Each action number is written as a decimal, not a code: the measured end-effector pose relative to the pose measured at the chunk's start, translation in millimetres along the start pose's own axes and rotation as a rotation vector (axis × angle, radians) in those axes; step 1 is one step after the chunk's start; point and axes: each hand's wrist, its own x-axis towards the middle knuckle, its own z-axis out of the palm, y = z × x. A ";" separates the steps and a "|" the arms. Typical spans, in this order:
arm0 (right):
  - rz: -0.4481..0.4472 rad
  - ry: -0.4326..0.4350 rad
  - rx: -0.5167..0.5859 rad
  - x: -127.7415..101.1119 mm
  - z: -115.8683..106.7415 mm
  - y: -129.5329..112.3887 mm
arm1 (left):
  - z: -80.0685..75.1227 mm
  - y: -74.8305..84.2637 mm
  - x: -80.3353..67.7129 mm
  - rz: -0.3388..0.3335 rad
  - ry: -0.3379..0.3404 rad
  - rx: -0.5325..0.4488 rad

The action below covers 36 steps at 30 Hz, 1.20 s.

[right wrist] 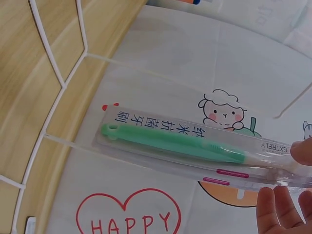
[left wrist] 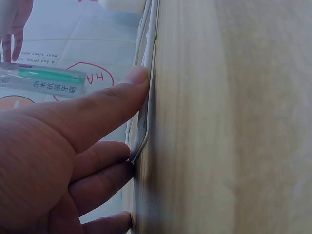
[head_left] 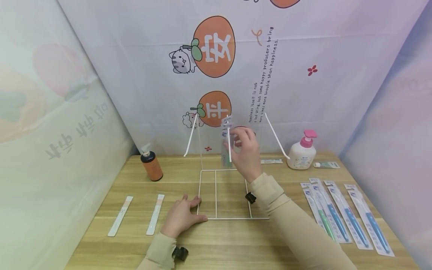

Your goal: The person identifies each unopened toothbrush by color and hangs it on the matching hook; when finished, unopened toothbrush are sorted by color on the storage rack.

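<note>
Near the back edge of the worktop (head_left: 179,162), the right hand (head_left: 246,152) pinches the upright toothbrush pack (right wrist: 175,142) by the middle hook (head_left: 229,144).

We find the head view fairly bright, with soft, even light over the wooden tabletop (head_left: 233,249) from a source we cannot place, while the side curtain (head_left: 30,202) beyond the left edge looks hazy and washed out. In the left wrist view, we see dimmer, cooler tones, a soft dark shadow along the tabletop's edge beside the left hand (left wrist: 48,151), and wood grain blurred at close range. From the right wrist, we notice pale glare on the clear packaging (right wrist: 195,146), its larger lettering fairly crisp.
</note>
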 end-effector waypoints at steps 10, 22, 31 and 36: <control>-0.007 -0.011 0.023 -7.0 -7.0 7.0 | 2.1 -3.3 0.7 -0.013 -0.001 -0.008; 0.166 -0.280 0.101 -39.8 -74.1 54.5 | 2.6 -4.5 1.2 -0.023 0.009 -0.023; 0.257 -0.541 -0.064 -65.1 -177.7 110.8 | 3.3 -2.0 1.3 -0.027 0.001 -0.019; 0.355 -0.696 -0.181 -80.8 -228.8 139.2 | 2.0 -0.1 1.1 -0.024 0.004 -0.017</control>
